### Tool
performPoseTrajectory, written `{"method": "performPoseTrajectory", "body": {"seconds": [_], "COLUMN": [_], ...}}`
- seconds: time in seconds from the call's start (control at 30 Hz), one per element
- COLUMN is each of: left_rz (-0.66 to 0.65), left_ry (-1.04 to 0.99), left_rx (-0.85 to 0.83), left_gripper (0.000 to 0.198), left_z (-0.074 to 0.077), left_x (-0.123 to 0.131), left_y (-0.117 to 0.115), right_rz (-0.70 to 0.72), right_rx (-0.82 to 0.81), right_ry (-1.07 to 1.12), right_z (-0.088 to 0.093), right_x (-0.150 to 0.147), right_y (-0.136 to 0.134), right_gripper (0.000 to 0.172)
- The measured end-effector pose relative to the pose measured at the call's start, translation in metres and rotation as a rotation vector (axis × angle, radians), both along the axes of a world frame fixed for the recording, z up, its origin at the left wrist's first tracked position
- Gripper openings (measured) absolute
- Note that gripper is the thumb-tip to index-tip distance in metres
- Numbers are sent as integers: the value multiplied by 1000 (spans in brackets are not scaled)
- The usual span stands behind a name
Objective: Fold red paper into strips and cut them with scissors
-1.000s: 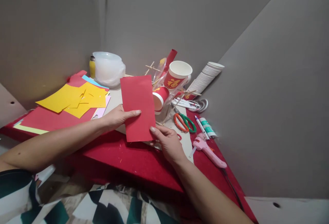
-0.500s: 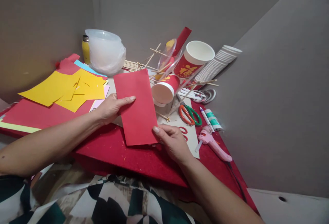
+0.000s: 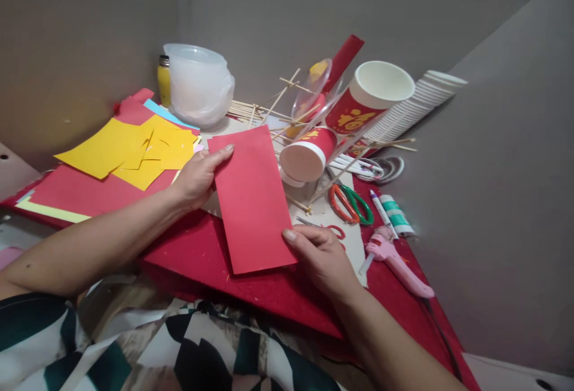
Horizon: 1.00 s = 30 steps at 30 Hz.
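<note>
I hold a red rectangular sheet of paper point(image 3: 253, 199) above the red felt-covered table point(image 3: 197, 253). My left hand point(image 3: 197, 177) pinches its upper left edge, thumb on top. My right hand point(image 3: 320, 253) pinches its lower right corner. Just right of the sheet lie two red paper cups point(image 3: 309, 155) with gold print, crossed by wooden skewers point(image 3: 287, 89).
Yellow and red paper sheets point(image 3: 130, 152) are piled at the left. A clear plastic tub point(image 3: 197, 83) and a yellow bottle point(image 3: 164, 77) stand at the back. Scissors point(image 3: 350, 202), a glue stick point(image 3: 394, 214), a pink glue gun point(image 3: 397, 259) and stacked white cups point(image 3: 417, 107) lie right. Grey walls close in.
The sheet has tilted and sunk closer to the table. My left hand slid up to its top edge, and my right hand moved lower right along it. The view shifted.
</note>
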<state>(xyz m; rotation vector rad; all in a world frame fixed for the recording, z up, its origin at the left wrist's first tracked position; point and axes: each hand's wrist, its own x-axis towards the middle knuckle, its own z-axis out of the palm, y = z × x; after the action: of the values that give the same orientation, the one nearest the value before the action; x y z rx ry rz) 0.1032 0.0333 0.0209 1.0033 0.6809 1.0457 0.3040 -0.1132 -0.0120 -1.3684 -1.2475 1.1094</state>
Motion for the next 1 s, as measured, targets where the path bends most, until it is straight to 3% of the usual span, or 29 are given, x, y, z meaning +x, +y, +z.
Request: {"method": "performPoseTrajectory", "body": {"seconds": [0.17, 0.23, 0.33, 0.53, 0.73, 1.0], "left_rz": [107, 83, -45, -360, -314, -338], "left_ry": [-7, -73, -95, 77, 40, 38], "left_rx": [2, -17, -30, -90, -159, -102], "left_gripper": [35, 38, 42, 34, 29, 32], "left_z": [-7, -7, -5, -5, -9, -12], "left_x": [3, 4, 3, 0, 6, 9], "left_y": [6, 6, 4, -7, -8, -12], "right_rz": [-9, -21, -46, -106, -218, -305], "right_rx": [-14, -15, 8, 93, 106, 149], "right_ry": [62, 73, 80, 0, -15, -145], "right_z": [-5, -6, -5, 4, 10, 24], "right_x": [4, 5, 5, 0, 7, 15], "right_y": [-2, -1, 0, 4, 3, -13], "right_gripper": [40, 39, 37, 39, 50, 30]}}
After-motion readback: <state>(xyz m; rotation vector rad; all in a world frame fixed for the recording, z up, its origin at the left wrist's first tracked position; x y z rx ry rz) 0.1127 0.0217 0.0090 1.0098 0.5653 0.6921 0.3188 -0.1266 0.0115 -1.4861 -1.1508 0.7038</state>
